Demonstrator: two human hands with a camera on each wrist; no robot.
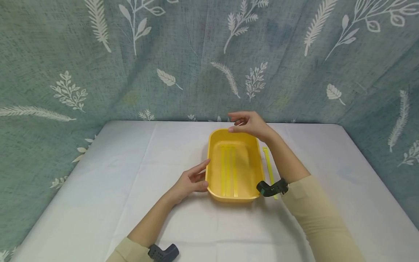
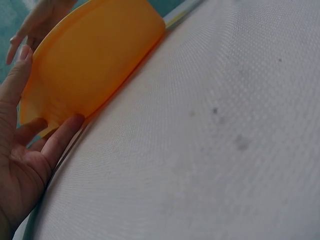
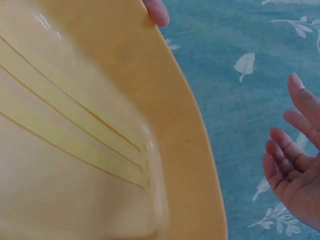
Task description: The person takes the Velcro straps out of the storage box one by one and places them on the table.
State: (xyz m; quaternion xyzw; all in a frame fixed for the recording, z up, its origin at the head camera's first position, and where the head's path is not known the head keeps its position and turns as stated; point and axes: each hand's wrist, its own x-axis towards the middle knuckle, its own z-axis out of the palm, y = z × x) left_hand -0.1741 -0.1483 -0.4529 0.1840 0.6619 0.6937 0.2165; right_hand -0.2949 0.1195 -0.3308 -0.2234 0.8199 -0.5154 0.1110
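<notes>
A yellow plastic tray (image 1: 215, 174) stands on the white table. In it three flat, paler yellow strips (image 1: 228, 171) lie side by side lengthwise. My left hand (image 1: 187, 183) touches the tray's left wall, index finger and thumb spread apart; the left wrist view shows its fingertips (image 2: 75, 121) against the outer wall. Over the far rim is my right hand (image 1: 250, 125), fingers loosely bent and holding nothing. In the right wrist view that hand (image 3: 295, 165) shows beyond the rim, its fingers apart from the tray. Another yellow strip (image 1: 268, 165) lies on the table beside the tray, partly under my right forearm.
The table (image 1: 170, 225) has a white cloth with fold lines. Behind and along both sides hangs a green-blue curtain (image 1: 190, 43) with white leaf prints. Dark bands (image 1: 272, 188) with small devices sit on both wrists.
</notes>
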